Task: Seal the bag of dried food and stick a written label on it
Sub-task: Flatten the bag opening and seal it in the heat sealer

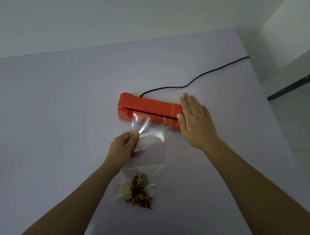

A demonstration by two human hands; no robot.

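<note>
Bag [149, 146], mouth under the sealer [147, 106] lid pressed by the flat right hand [195, 123], may crease if the pinching left hand [124, 147] tugs.

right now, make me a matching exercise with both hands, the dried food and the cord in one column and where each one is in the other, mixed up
Column one:
1. left hand
2. right hand
3. dried food
4. cord

Column two:
A. trails from the back of the sealer across the table
B. pinches the left edge of the bag
C. lies flat on the sealer's right end
D. heaped in the bag's near end

Pairs: 1-B, 2-C, 3-D, 4-A
</note>
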